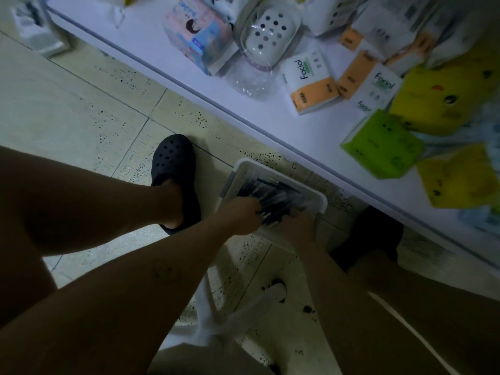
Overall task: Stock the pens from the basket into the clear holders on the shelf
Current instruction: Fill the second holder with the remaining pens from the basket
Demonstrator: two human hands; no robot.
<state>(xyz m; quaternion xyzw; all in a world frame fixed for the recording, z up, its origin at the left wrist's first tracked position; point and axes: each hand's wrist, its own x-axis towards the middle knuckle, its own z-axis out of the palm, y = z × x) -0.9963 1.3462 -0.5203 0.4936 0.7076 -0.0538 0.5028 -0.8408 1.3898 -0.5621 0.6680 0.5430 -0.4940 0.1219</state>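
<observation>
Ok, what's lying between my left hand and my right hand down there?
Dark pens, heaped in the white basket on the floor; the left hand and right hand reach into them from opposite sides. The head view shows it.

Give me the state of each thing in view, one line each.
basket, on the floor, holding pens.
pens, lying piled in the basket.
left hand, gripping some pens.
right hand, in the basket at the pens; grip unclear.
tissue packs, lying on the shelf.
</observation>
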